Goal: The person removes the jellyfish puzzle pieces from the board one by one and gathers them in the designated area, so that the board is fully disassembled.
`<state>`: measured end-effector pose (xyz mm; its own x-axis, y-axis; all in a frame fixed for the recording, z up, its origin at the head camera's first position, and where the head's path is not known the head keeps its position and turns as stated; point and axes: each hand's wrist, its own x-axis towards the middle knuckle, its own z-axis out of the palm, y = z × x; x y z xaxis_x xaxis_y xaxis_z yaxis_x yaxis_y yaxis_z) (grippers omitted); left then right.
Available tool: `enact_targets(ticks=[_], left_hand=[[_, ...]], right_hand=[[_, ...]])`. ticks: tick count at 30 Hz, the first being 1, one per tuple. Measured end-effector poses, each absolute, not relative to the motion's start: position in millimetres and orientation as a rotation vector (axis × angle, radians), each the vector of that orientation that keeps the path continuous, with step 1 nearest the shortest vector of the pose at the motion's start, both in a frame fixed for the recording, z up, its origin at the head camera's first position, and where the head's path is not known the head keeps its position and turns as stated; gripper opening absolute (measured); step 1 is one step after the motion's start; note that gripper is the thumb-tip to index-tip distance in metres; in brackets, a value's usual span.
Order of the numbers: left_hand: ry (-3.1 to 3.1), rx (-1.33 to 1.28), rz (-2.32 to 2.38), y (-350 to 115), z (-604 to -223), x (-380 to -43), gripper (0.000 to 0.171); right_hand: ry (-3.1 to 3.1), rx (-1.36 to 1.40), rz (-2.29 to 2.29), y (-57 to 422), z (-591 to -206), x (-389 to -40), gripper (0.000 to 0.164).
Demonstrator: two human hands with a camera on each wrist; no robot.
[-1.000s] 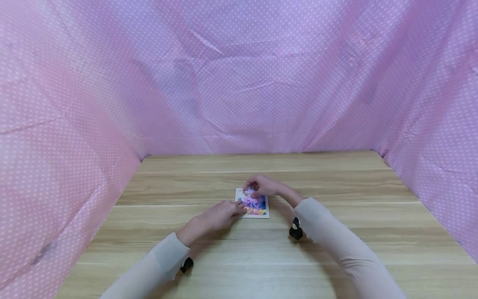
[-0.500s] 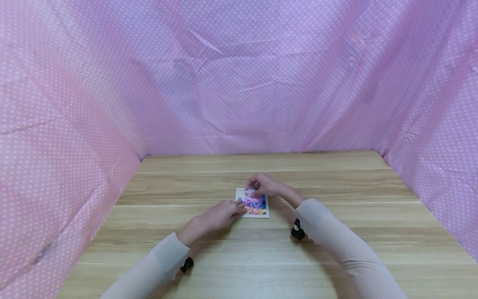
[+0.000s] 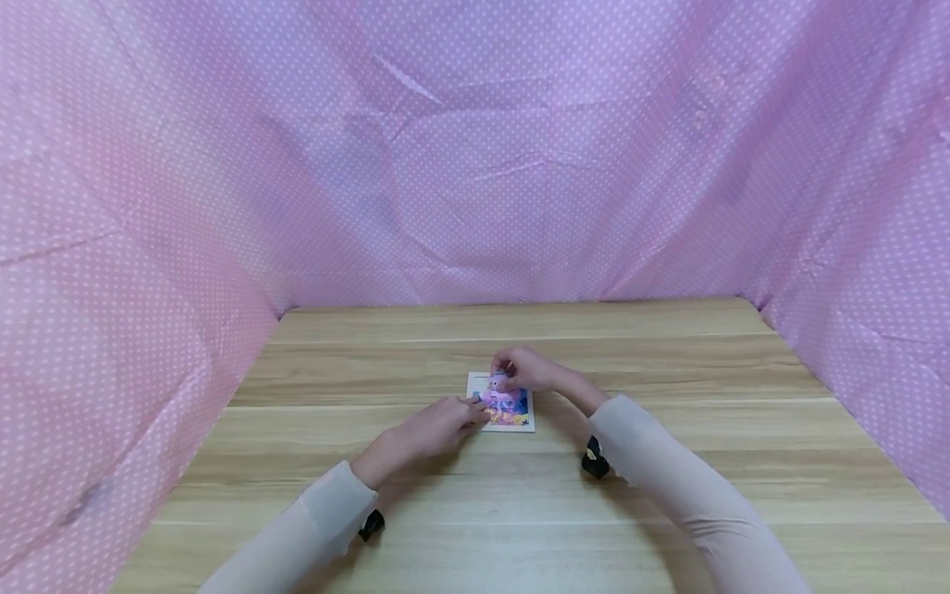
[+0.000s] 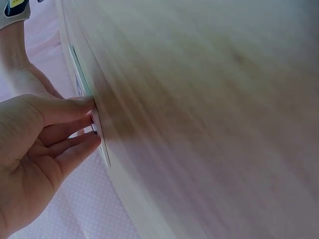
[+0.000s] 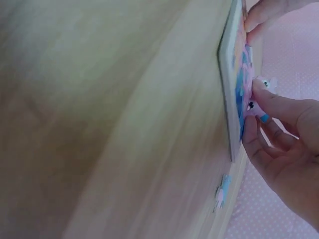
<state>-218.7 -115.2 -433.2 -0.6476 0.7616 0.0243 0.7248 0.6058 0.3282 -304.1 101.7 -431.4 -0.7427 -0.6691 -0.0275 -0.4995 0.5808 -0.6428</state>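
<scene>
Pinched over the far half

Nearest us, the left hand (image 3: 445,421), fingers relaxed, touches the left edge of a square, white-bordered, brightly printed board (image 3: 476,382). Over its far half we see the right hand (image 3: 527,369), angled inward, narrowly pinching a small pale-pink piece with a dark eye (image 5: 256,110), long axis unclear.

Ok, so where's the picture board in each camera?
Head: the board is just below the middle, a bit right, lying on the table.
Left wrist: the board is on the left, a thin slanting strip.
Right wrist: the board is right of centre, upper part, seen nearly edge-on.
Shared landmark: the left hand, touching the board in all three.
</scene>
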Motion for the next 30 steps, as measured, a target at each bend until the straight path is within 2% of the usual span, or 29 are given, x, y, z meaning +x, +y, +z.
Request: enact_targets(ticks=[17, 30], left_hand=[[2.634, 1.139, 0.355, -100, -427, -222, 0.038], [2.608, 1.185, 0.381, -104, -426, -222, 0.036]], right_hand=[[2.528, -1.103, -0.886, 110, -435, -307, 0.008], [2.469, -0.758, -1.139, 129, -429, -309, 0.03]])
